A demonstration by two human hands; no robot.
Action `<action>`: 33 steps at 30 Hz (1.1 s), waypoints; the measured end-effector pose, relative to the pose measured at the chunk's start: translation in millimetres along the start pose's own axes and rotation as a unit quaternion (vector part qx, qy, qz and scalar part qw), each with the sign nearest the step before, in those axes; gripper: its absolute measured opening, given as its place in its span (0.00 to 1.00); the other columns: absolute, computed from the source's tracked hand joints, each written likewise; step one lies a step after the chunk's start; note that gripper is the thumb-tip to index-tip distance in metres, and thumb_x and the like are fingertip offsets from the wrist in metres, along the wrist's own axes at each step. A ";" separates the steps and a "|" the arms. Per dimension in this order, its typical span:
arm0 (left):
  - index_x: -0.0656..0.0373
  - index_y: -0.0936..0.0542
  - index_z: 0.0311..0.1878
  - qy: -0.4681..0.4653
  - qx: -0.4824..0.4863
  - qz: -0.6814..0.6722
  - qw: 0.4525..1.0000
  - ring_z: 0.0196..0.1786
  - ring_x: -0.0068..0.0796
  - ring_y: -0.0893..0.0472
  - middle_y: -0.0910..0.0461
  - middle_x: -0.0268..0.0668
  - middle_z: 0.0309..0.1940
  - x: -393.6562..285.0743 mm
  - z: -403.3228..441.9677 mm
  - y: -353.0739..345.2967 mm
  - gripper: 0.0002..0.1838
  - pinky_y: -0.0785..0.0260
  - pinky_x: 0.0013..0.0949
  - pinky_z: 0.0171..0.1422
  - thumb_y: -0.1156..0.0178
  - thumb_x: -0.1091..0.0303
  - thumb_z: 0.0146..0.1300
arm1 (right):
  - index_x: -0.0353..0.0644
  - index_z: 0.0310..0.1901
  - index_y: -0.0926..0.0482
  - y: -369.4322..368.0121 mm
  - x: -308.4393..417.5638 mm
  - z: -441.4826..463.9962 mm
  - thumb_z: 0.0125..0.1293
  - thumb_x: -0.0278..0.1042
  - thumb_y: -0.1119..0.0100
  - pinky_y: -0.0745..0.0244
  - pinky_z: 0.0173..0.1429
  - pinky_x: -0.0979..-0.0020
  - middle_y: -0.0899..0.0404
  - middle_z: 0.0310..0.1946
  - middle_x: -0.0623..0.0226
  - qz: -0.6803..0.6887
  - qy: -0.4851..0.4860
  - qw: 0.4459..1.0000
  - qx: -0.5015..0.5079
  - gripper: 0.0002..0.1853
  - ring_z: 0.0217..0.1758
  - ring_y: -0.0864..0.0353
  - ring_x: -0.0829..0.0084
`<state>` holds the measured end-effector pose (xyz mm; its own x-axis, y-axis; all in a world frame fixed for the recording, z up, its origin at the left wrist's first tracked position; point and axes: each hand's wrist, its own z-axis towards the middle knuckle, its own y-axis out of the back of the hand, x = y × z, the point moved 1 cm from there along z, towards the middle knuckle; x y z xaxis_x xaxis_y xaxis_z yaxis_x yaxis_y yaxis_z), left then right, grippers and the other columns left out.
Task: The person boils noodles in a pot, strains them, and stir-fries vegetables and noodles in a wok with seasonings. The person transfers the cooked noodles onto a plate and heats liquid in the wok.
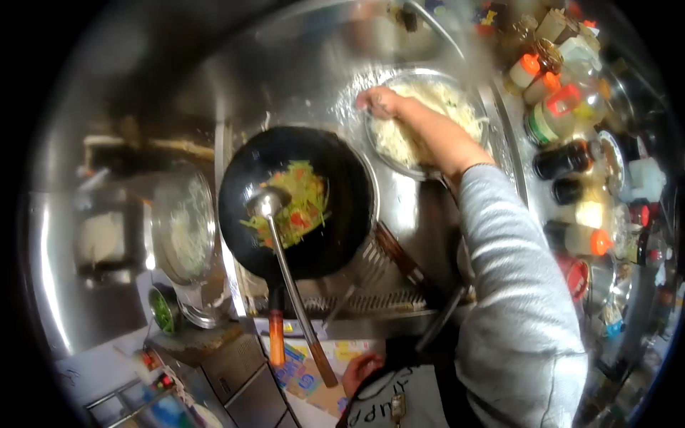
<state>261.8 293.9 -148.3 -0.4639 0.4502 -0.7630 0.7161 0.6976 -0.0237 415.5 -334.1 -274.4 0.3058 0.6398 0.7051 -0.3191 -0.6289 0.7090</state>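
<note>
My right hand [381, 103] reaches over a round metal bowl [419, 171] of pale thin strands [394, 140], at its far left rim. Its fingers are blurred, so I cannot tell whether they grip the rim. My left hand [361, 372] is low, beside the apron, partly visible, with its fingers unclear. Left of the bowl, a black wok [342, 235] holds chopped green vegetables [305, 192] with red and orange bits. A long-handled ladle [267, 205] rests in the wok, its wooden handle end sticking out towards me, near the wok's orange-brown handle [277, 342].
Several sauce bottles [564, 162] and jars crowd the right side. A slotted spatula [371, 258] lies right of the wok. On the left stand another metal bowl [208, 246] with pale strands and a small container of greens [164, 308].
</note>
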 end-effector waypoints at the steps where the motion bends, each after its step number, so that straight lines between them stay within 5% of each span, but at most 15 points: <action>1: 0.67 0.28 0.53 0.026 0.047 -0.052 0.997 0.44 0.28 0.22 0.22 0.42 0.45 -19.4 1.6 -3.3 0.17 0.29 0.30 0.52 0.41 0.70 0.64 | 0.41 0.42 0.21 3.5 11.3 -15.7 0.55 0.19 0.52 0.26 0.51 0.69 0.18 0.39 0.62 0.108 -0.020 0.994 0.021 0.14 0.43 0.21 0.68; 3: 0.65 0.29 0.56 -0.002 0.094 -0.134 0.987 0.41 0.26 0.22 0.23 0.41 0.46 -5.6 6.8 0.7 0.16 0.29 0.29 0.49 0.44 0.72 0.66 | 0.43 0.46 0.20 6.1 3.7 -38.7 0.59 0.17 0.50 0.24 0.53 0.66 0.21 0.49 0.59 0.231 -0.096 0.968 0.013 0.16 0.51 0.22 0.69; 7: 0.64 0.29 0.56 0.023 0.094 -0.057 0.994 0.39 0.23 0.22 0.22 0.40 0.44 -7.3 9.0 -2.0 0.15 0.28 0.26 0.45 0.46 0.74 0.67 | 0.36 0.46 0.21 98.8 142.7 -168.7 0.57 0.19 0.46 0.21 0.52 0.68 0.19 0.43 0.53 -0.167 -0.103 0.975 0.103 0.14 0.45 0.18 0.66; 8: 0.64 0.28 0.55 0.014 0.106 -0.033 0.994 0.38 0.23 0.22 0.22 0.39 0.43 -8.7 12.4 -1.0 0.14 0.28 0.26 0.45 0.46 0.75 0.66 | 0.36 0.45 0.20 86.9 100.6 -179.3 0.57 0.18 0.46 0.21 0.51 0.67 0.18 0.40 0.52 -0.209 0.009 0.977 0.028 0.14 0.43 0.17 0.65; 10: 0.65 0.27 0.52 -0.068 0.132 0.042 0.988 0.41 0.23 0.22 0.23 0.38 0.44 19.7 33.5 7.2 0.13 0.27 0.25 0.44 0.46 0.75 0.66 | 0.37 0.43 0.19 76.4 90.8 -199.6 0.56 0.17 0.47 0.20 0.48 0.64 0.18 0.37 0.50 -0.233 -0.003 0.973 0.008 0.13 0.42 0.17 0.63; 12: 0.64 0.33 0.61 -0.247 -0.038 0.373 0.893 0.64 0.47 0.34 0.35 0.52 0.61 3.1 50.4 -2.5 0.25 0.38 0.44 0.64 0.42 0.68 0.61 | 0.39 0.44 0.19 67.6 178.7 -259.4 0.56 0.17 0.48 0.20 0.47 0.63 0.18 0.37 0.50 -0.150 -0.106 0.978 0.103 0.15 0.42 0.17 0.62; 15: 0.64 0.41 0.67 -0.237 -0.161 0.613 0.736 0.68 0.50 0.41 0.37 0.53 0.62 2.3 98.6 1.7 0.34 0.51 0.49 0.71 0.45 0.71 0.55 | 0.39 0.45 0.21 21.6 268.3 -335.4 0.49 0.17 0.46 0.23 0.42 0.65 0.18 0.35 0.55 0.036 -0.081 0.975 0.203 0.19 0.35 0.18 0.64; 17: 0.63 0.36 0.63 -0.039 -0.111 0.589 0.800 0.63 0.49 0.35 0.32 0.51 0.57 -11.5 119.6 6.1 0.29 0.46 0.50 0.67 0.47 0.72 0.56 | 0.38 0.50 0.22 -32.4 281.7 -393.2 0.49 0.16 0.50 0.22 0.43 0.67 0.18 0.31 0.57 0.129 -0.062 0.964 0.223 0.23 0.33 0.18 0.64; 19: 0.61 0.31 0.54 -0.152 -0.066 0.605 0.779 0.53 0.50 0.28 0.27 0.49 0.49 21.1 132.1 28.3 0.19 0.37 0.46 0.59 0.52 0.73 0.59 | 0.35 0.50 0.24 -67.2 311.0 -411.1 0.60 0.24 0.48 0.23 0.48 0.69 0.18 0.38 0.53 0.211 -0.199 0.907 0.304 0.16 0.39 0.19 0.65; 22: 0.60 0.29 0.52 -0.221 -0.070 0.476 0.848 0.43 0.56 0.24 0.25 0.51 0.43 22.9 65.5 31.8 0.15 0.30 0.46 0.46 0.50 0.69 0.63 | 0.36 0.53 0.25 -139.1 316.8 -440.5 0.68 0.38 0.50 0.30 0.59 0.68 0.20 0.45 0.51 0.185 -0.209 0.930 0.238 0.17 0.51 0.21 0.60; 24: 0.60 0.30 0.55 -0.155 0.071 0.343 0.924 0.36 0.46 0.23 0.24 0.45 0.38 35.2 26.3 47.4 0.16 0.30 0.41 0.40 0.51 0.65 0.67 | 0.37 0.58 0.29 -175.4 322.5 -447.9 0.71 0.50 0.56 0.34 0.63 0.68 0.20 0.47 0.55 0.217 -0.245 0.923 0.203 0.25 0.55 0.23 0.61; 25: 0.60 0.30 0.55 -0.087 0.129 0.241 0.958 0.35 0.41 0.23 0.23 0.43 0.38 26.1 20.4 41.7 0.16 0.30 0.39 0.39 0.52 0.64 0.68 | 0.38 0.57 0.27 -165.7 335.9 -437.0 0.71 0.52 0.56 0.35 0.63 0.70 0.19 0.46 0.60 0.396 -0.300 0.831 0.252 0.26 0.54 0.24 0.65; 28: 0.61 0.31 0.57 0.069 0.290 -0.051 0.953 0.38 0.29 0.23 0.23 0.36 0.40 -6.9 -1.8 8.8 0.17 0.30 0.33 0.41 0.57 0.61 0.72 | 0.39 0.48 0.23 -131.4 367.5 -432.7 0.72 0.50 0.58 0.26 0.46 0.72 0.19 0.36 0.65 0.504 -0.354 0.777 0.130 0.22 0.40 0.21 0.74; 32: 0.70 0.33 0.59 -0.012 0.446 -0.151 0.882 0.51 0.33 0.23 0.24 0.46 0.47 -62.3 15.2 -57.6 0.21 0.31 0.35 0.58 0.62 0.62 0.75 | 0.41 0.34 0.26 -31.4 321.2 -412.2 0.72 0.47 0.58 0.33 0.22 0.78 0.25 0.23 0.68 0.454 -0.335 0.820 -0.094 0.18 0.20 0.29 0.79; 33: 0.69 0.33 0.59 -0.020 0.455 -0.145 0.879 0.50 0.33 0.23 0.25 0.46 0.47 -61.5 18.8 -69.3 0.20 0.31 0.35 0.58 0.61 0.63 0.74 | 0.39 0.42 0.28 10.1 304.1 -399.1 0.72 0.41 0.59 0.35 0.14 0.74 0.31 0.19 0.68 0.424 -0.397 0.805 -0.119 0.14 0.16 0.32 0.76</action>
<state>250.5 207.3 -111.9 -0.6899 0.2947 -0.6612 0.6998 0.0378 -0.7134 147.3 30.4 -57.6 0.3342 -0.5178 0.7875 -0.8493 -0.5277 0.0134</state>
